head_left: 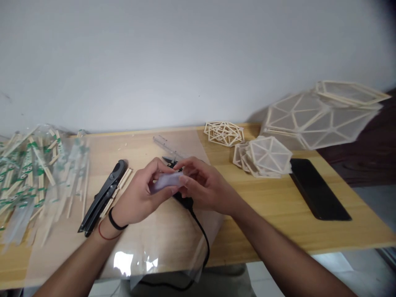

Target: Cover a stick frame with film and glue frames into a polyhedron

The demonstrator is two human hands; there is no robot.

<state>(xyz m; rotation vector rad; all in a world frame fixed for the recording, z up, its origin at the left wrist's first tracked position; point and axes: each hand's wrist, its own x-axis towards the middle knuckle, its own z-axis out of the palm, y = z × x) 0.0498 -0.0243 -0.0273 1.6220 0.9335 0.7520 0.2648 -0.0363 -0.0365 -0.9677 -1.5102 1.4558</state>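
Observation:
Between my two hands is a small pale-lilac, translucent object, soft-looking and blurred; I cannot tell its kind. My left hand grips its left end between thumb and curled fingers. At its right end, my right hand pinches it with thumb and fingertips. Beneath the hands lies a black corded tool, mostly hidden, its cable running off the table's front edge. Just behind them rests a clear ruler-like strip. A black hand cutter lies left of my left hand, beside short wooden stick pieces.
Wrapped chopsticks are heaped at the left. A clear plastic sheet covers the middle of the wooden table. At right are an open stick frame, small film-covered stick panels, a larger panelled structure and a black phone.

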